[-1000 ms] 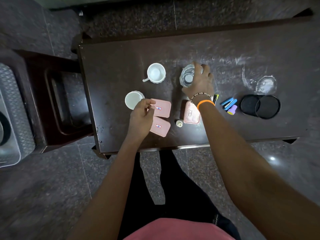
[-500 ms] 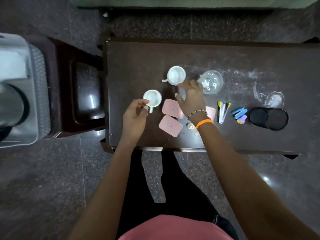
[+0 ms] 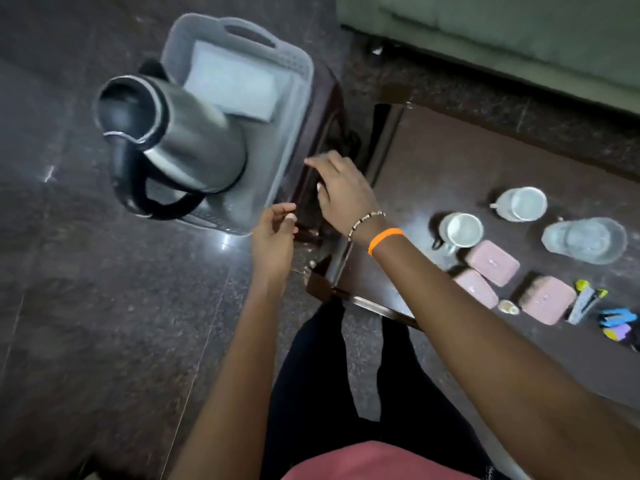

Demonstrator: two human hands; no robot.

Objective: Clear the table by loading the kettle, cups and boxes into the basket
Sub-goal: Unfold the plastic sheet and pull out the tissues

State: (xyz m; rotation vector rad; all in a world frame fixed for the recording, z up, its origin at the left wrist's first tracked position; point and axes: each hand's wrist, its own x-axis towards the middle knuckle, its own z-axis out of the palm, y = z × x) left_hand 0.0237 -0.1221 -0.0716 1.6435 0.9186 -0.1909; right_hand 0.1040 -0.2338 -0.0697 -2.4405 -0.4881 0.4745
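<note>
A steel kettle (image 3: 173,140) with a black handle stands in the grey basket (image 3: 298,81) on a dark stool, beside a pale flat box (image 3: 232,84). My left hand (image 3: 273,237) hovers at the basket's near corner, fingers apart, holding nothing. My right hand (image 3: 339,192) is just right of it over the stool, also empty. On the dark table (image 3: 450,174) to the right remain two white cups (image 3: 462,230) (image 3: 523,204), a glass bowl (image 3: 585,240) and three pink boxes (image 3: 491,261) (image 3: 472,287) (image 3: 547,299).
Pens (image 3: 585,299), a small bottle cap (image 3: 508,307) and blue and purple clips (image 3: 618,322) lie at the table's right end. A green sofa (image 3: 519,29) stands beyond the table. Dark stone floor (image 3: 86,323) surrounds the stool.
The view has swung left to the basket. Both hands have left the cups and boxes on the table and moved left to the basket's near corner, empty.
</note>
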